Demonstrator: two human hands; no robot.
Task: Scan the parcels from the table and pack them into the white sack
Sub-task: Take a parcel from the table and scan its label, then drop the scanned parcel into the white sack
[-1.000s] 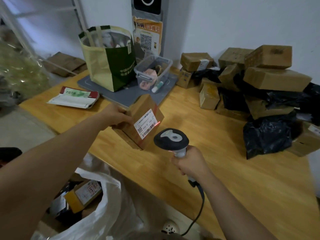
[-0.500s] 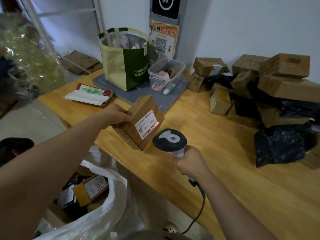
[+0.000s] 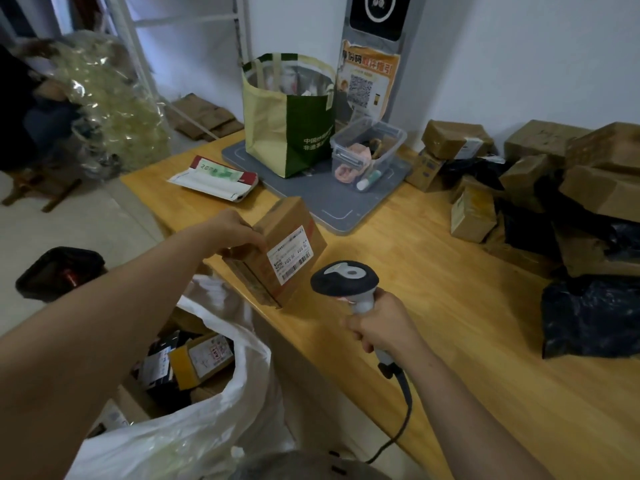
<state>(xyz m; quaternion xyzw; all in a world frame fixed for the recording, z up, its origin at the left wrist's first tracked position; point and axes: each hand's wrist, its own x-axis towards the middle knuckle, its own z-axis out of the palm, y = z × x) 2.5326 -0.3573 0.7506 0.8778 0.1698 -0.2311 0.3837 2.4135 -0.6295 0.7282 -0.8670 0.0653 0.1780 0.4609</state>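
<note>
My left hand (image 3: 230, 227) grips a small brown cardboard parcel (image 3: 277, 249) by its top left corner, tilted, with its lower edge near the table's front edge. Its white barcode label faces the scanner. My right hand (image 3: 382, 325) is shut on the handle of a black-headed barcode scanner (image 3: 343, 277), whose head points at the label from a short distance to the right. No red light shows on the label. The white sack (image 3: 207, 420) stands open on the floor below left, with several parcels inside. A heap of brown boxes (image 3: 606, 188) and black bags (image 3: 588, 317) lies on the wooden table's right.
A green and yellow bag (image 3: 287, 116) and a clear plastic bin (image 3: 367, 150) stand on a grey mat (image 3: 332, 206) at the back. A flat red-and-white envelope (image 3: 214, 178) lies at the table's left. A black object (image 3: 59, 271) sits on the floor left.
The red scan light on the label has gone out. The view has swung left and down, so the sack shows more. Both hands keep their hold and stay near the same place.
</note>
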